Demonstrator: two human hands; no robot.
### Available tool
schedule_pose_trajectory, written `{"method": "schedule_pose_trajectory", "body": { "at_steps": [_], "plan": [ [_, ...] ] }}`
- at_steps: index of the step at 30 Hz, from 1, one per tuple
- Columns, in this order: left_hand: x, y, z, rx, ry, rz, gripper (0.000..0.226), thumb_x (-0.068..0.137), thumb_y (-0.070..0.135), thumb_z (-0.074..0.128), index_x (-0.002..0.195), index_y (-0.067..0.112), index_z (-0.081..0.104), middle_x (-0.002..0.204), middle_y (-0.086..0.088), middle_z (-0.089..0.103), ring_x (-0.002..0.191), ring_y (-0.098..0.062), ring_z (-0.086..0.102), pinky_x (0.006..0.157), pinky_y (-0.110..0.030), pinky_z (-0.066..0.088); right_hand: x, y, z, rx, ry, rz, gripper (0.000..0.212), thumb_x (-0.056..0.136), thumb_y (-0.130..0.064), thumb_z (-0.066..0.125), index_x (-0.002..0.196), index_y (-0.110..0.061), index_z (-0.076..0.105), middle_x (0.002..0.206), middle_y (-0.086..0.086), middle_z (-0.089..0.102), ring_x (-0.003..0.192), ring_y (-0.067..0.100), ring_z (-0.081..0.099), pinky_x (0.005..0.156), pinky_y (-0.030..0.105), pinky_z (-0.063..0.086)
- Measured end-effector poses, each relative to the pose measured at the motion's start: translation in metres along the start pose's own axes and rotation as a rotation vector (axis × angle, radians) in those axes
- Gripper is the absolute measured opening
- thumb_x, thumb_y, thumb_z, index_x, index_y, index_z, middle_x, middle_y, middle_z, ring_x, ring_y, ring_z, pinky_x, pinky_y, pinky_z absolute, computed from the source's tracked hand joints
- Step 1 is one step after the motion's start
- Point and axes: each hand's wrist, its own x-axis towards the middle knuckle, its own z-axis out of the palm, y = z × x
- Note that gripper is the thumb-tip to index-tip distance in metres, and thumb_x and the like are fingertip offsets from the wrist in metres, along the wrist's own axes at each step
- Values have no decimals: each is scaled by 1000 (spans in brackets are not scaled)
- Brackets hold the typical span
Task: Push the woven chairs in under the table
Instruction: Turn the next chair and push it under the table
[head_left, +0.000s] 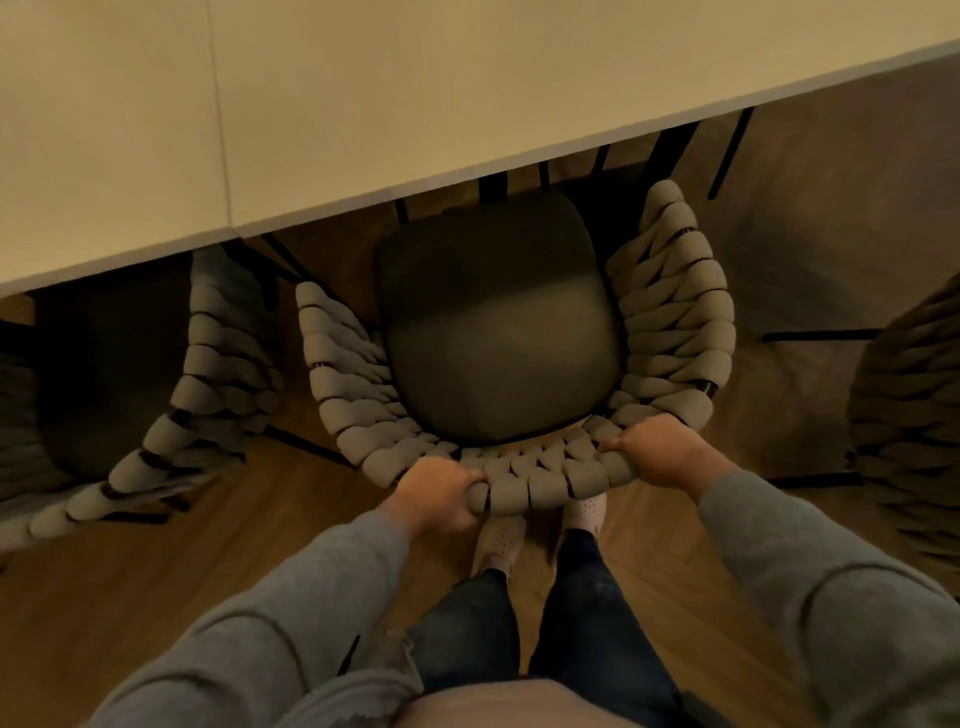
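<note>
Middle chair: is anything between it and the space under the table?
Nothing visible blocks it. The left hand and right hand grip the back rim of the middle chair; its seat front is at the table edge. Thin dark legs stand further under the table, whose I cannot tell. The neighbour chair sits beside, apart.

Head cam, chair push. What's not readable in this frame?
Head view only:
- middle chair: legs mostly hidden by its own seat and the table.
- left chair: seat dark under the table, woven back cut by the left edge.
- right chair: cut by the right edge, only part of the woven back shows.
- left hand and right hand: fingertips hidden, curled round the middle chair's back rim.
</note>
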Motion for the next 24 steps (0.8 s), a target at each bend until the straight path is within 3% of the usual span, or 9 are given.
{"method": "schedule_pose_trajectory", "body": {
  "at_steps": [5,8,15,19,21,24],
  "plan": [
    [27,2,-27,-11,-6,-77,35,89,35,56,123,26,58,96,3,62,89,-16,58,75,-26,40,25,31,-9,-5,0,-9,43,95,-19,49,136,-34,47,112,-2,64,101,19,61,77,32,49],
    [45,-4,-40,-29,-22,-123,34,87,31,58,121,26,59,91,5,56,86,-15,54,77,-25,41,41,46,-19,-5,24,-13,38,96,-22,49,132,-32,51,112,-3,65,102,18,61,81,31,49],
    [73,-14,-64,-45,-71,-185,42,88,26,60,129,28,52,104,1,59,96,-16,55,81,-28,42,65,72,-39,9,10,-34,38,94,-20,51,130,-33,52,109,-1,65,99,20,62,83,36,52],
    [89,-11,-71,-17,-59,-208,35,91,26,57,125,26,54,106,1,62,96,-18,57,80,-30,43,75,91,-38,-11,14,-26,41,94,-20,48,132,-37,49,109,-2,64,98,19,61,80,33,51],
    [96,-12,-73,-8,-52,-210,32,91,27,56,124,27,55,105,0,62,98,-20,58,84,-35,44,78,98,-40,-18,16,-23,43,96,-20,47,134,-38,47,113,-3,63,101,18,61,78,30,47],
    [101,-15,-72,-5,-92,-215,39,90,28,57,129,29,52,109,0,61,108,-23,56,104,-48,37,77,101,-44,-39,21,-20,43,97,-21,48,136,-38,46,118,-3,61,108,18,58,85,32,47]
  ]
}}
